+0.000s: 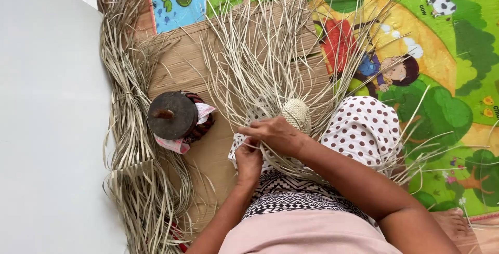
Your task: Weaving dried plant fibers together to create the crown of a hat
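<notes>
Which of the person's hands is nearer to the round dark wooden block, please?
The left hand. It sits just right of the round dark wooden block in the picture, pinching straw strands; the right hand lies farther right, beside the woven piece.

You have no packages, labels, signs or screens anywhere around your fingers [258, 131] in this view.

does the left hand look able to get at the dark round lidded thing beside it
Probably yes: the left hand pinches straw strands, and the dark round lidded thing sits just beyond it on bare mat with nothing between.
</notes>
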